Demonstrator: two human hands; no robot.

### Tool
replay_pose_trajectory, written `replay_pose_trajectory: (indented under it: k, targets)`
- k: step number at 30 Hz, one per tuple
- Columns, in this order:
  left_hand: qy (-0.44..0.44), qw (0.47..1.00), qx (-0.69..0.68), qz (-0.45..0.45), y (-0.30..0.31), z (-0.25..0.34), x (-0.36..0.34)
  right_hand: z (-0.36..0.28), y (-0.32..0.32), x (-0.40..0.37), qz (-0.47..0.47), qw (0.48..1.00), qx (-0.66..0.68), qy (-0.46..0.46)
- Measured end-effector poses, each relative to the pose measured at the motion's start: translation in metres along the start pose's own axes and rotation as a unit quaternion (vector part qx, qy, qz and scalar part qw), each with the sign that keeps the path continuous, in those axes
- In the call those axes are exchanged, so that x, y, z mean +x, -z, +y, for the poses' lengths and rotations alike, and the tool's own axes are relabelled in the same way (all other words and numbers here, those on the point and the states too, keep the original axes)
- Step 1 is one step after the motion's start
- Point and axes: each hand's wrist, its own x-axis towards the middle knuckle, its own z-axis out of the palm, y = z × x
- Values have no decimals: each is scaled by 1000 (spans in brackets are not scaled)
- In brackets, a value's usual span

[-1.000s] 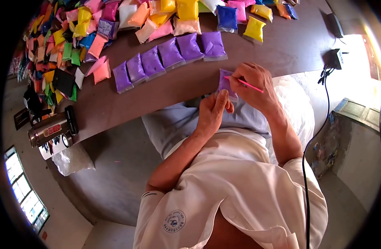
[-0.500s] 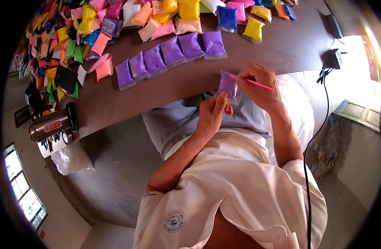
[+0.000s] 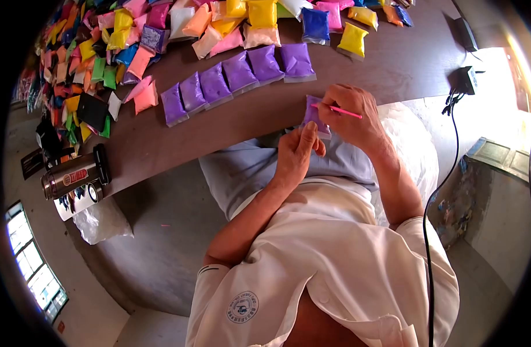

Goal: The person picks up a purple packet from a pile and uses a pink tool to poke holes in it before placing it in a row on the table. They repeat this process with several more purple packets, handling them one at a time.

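My left hand (image 3: 297, 151) pinches the lower edge of a small purple packet (image 3: 313, 114) at the near edge of the brown table (image 3: 230, 124). My right hand (image 3: 351, 113) grips a thin pink stick (image 3: 337, 109) like a pen, its tip resting on the packet's upper part. Part of the packet is hidden behind my right fingers. A row of several similar purple packets (image 3: 237, 73) lies on the table just beyond my hands.
A big heap of coloured packets (image 3: 109, 43) covers the table's far and left side. A steel flask (image 3: 74, 174) lies at the left table edge. A black adapter (image 3: 466, 80) and its cable (image 3: 444, 173) sit at the right. A white bag (image 3: 413, 144) is beside my lap.
The packet was lifted slightly off the table half a second ago and is now back down near the edge. The pink stick tip shifted with it; my left hand stays on the lower edge.
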Motion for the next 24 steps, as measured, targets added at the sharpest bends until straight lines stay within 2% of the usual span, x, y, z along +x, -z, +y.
replay_pose_trajectory:
  k: [11,14,16,20,22,24]
  targets:
    - [-18,1000,25,-2,1,0,2,4,-3,1,9,999,2,-43]
    - [-16,1000,27,0,1,-3,-1,11,0,-1,-5,998,48,-32]
    - [-2,1000,21,-6,1,-3,-1,15,3,0,-40,991,114,-64]
    - [2,1000,6,4,1,-5,-2,16,0,1,-38,994,91,-50]
    - [-26,1000,10,-3,1,-3,2,15,-6,3,-7,999,19,-39]
    - [-32,999,11,-9,1,-1,3,13,-8,2,12,999,14,-35]
